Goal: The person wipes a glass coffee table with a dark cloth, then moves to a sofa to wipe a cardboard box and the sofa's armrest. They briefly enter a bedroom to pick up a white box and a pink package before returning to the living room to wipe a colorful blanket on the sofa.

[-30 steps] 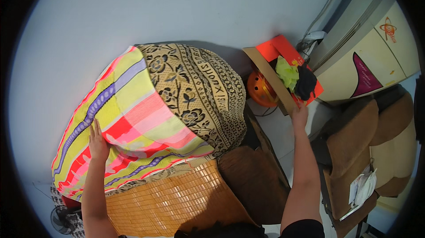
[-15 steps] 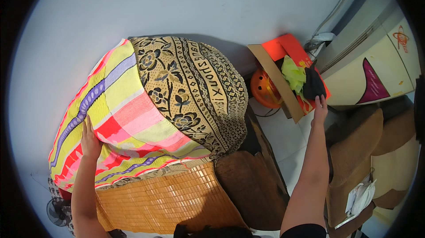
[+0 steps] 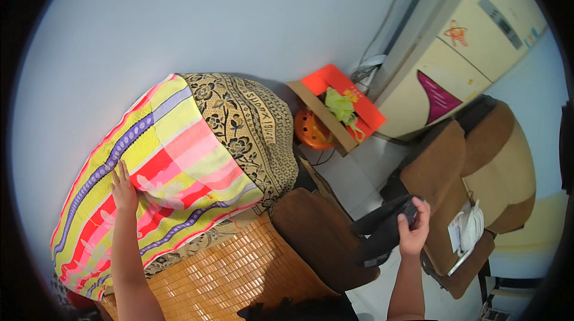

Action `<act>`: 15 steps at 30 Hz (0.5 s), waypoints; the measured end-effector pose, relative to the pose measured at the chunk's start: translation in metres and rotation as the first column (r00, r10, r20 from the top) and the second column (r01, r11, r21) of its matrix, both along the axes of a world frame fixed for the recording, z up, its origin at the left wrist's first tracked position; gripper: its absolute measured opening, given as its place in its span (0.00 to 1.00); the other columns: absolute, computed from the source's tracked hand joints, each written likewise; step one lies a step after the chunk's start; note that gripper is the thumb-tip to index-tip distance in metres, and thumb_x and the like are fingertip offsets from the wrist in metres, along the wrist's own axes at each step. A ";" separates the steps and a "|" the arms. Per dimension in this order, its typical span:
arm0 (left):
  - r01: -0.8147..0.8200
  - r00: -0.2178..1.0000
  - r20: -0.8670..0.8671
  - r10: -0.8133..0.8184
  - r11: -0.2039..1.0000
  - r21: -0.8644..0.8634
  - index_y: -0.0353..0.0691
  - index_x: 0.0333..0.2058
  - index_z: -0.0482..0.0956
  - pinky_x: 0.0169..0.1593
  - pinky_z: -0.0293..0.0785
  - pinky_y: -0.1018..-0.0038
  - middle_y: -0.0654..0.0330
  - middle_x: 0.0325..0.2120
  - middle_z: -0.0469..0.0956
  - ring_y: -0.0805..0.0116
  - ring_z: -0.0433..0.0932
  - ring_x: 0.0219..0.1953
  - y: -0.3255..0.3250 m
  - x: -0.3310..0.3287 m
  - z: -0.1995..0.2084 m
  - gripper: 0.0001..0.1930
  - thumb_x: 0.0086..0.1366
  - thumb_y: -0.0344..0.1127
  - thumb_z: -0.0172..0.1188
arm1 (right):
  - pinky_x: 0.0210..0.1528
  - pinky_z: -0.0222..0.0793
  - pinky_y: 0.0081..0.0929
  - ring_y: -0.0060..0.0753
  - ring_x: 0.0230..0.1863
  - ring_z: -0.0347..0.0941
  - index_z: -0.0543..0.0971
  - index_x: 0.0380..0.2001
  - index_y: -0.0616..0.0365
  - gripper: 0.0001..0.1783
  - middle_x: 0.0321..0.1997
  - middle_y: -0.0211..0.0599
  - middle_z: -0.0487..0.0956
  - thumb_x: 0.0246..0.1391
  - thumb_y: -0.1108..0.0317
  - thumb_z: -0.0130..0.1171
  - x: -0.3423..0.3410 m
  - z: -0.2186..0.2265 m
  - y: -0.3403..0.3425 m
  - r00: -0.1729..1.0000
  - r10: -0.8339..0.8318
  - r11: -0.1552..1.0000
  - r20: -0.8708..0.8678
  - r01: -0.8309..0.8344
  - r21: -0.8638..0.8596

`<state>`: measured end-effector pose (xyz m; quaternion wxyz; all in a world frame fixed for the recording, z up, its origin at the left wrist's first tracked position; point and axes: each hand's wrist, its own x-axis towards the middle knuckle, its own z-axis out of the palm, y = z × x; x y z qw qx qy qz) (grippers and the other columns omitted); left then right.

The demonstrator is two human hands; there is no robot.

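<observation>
My left hand (image 3: pixel 124 194) lies flat, fingers stretched, on a striped towel (image 3: pixel 206 153) in pink, yellow, red and purple. That towel is spread over the sofa back, partly covering a beige-and-black patterned cover (image 3: pixel 242 121). On the right, above the sofa arm and floor, my right hand (image 3: pixel 414 231) grips a piece of black cloth (image 3: pixel 382 234) between thumb and fingers. The cloth hangs loosely to the left of the hand; its exact kind does not show.
An open red cardboard box (image 3: pixel 372 119) with a yellow-green item (image 3: pixel 339 106) inside sits on an orange plastic stool (image 3: pixel 311 131). A bamboo mat (image 3: pixel 233 270) covers the sofa seat beside a brown sofa arm (image 3: pixel 311 231). A brown armchair (image 3: pixel 439 168) and cream floor-standing cabinet (image 3: pixel 460 64) stand right.
My right hand has lifted the black cloth out of the red box and drawn it back toward me. The left hand stays on the towel. The view has turned to the right.
</observation>
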<state>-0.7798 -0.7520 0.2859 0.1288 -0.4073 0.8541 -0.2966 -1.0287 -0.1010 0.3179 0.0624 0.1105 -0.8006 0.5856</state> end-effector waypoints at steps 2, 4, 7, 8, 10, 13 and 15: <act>-0.024 1.000 -0.008 0.024 1.000 -0.001 0.42 0.67 0.42 0.54 0.69 0.60 0.64 0.69 0.40 0.54 0.53 0.66 0.003 0.000 0.003 0.39 0.60 0.29 0.51 | 0.55 0.61 0.24 0.30 0.54 0.64 0.69 0.51 0.62 0.25 0.57 0.36 0.62 0.46 0.86 0.53 0.046 0.032 0.014 0.998 0.061 0.998 0.022 -0.062 0.013; -0.044 0.999 -0.010 0.045 0.998 0.051 0.44 0.67 0.41 0.55 0.68 0.59 0.65 0.69 0.40 0.54 0.53 0.66 0.013 -0.004 0.012 0.40 0.60 0.28 0.51 | 0.56 0.60 0.25 0.32 0.55 0.64 0.69 0.51 0.62 0.26 0.57 0.37 0.63 0.45 0.87 0.53 0.091 0.067 0.030 0.998 0.057 0.997 0.019 -0.058 0.058; -0.112 0.993 -0.009 0.115 0.978 0.174 0.44 0.67 0.37 0.59 0.61 0.50 0.63 0.69 0.38 0.52 0.48 0.68 0.045 -0.001 0.049 0.43 0.59 0.32 0.55 | 0.57 0.59 0.27 0.33 0.55 0.64 0.71 0.49 0.63 0.24 0.56 0.39 0.63 0.45 0.86 0.53 0.149 0.106 0.063 0.998 -0.006 0.996 -0.066 0.012 0.089; -0.101 0.991 -0.067 0.114 0.979 0.175 0.44 0.67 0.38 0.61 0.57 0.49 0.61 0.69 0.38 0.52 0.47 0.68 0.048 0.006 0.052 0.44 0.59 0.33 0.56 | 0.57 0.59 0.27 0.33 0.53 0.65 0.73 0.47 0.63 0.22 0.54 0.40 0.66 0.45 0.85 0.52 0.166 0.121 0.066 0.996 -0.036 0.999 -0.080 0.037 0.009; -0.003 0.969 -0.240 0.065 0.969 0.247 0.44 0.67 0.41 0.64 0.47 0.46 0.57 0.69 0.39 0.52 0.45 0.68 0.069 0.018 0.058 0.44 0.58 0.36 0.59 | 0.57 0.58 0.26 0.33 0.52 0.66 0.73 0.46 0.63 0.22 0.52 0.40 0.68 0.44 0.86 0.52 0.202 0.144 0.086 0.980 -0.014 0.996 -0.198 0.032 0.086; 0.480 0.733 -0.585 -0.348 0.874 0.082 0.46 0.65 0.52 0.63 0.51 0.46 0.53 0.66 0.48 0.51 0.51 0.66 0.147 0.034 0.056 0.41 0.52 0.32 0.62 | 0.54 0.60 0.25 0.33 0.49 0.68 0.76 0.41 0.62 0.20 0.45 0.39 0.72 0.40 0.85 0.53 0.252 0.170 0.098 0.969 -0.031 0.996 -0.246 0.050 0.071; 0.841 0.366 -0.880 -0.302 0.512 0.173 0.40 0.63 0.54 0.64 0.55 0.57 0.47 0.62 0.58 0.46 0.58 0.63 0.232 0.039 0.056 0.38 0.56 0.32 0.62 | 0.52 0.61 0.24 0.33 0.47 0.69 0.78 0.39 0.61 0.20 0.43 0.38 0.72 0.39 0.84 0.53 0.281 0.183 0.103 0.980 -0.019 0.996 -0.200 0.036 0.086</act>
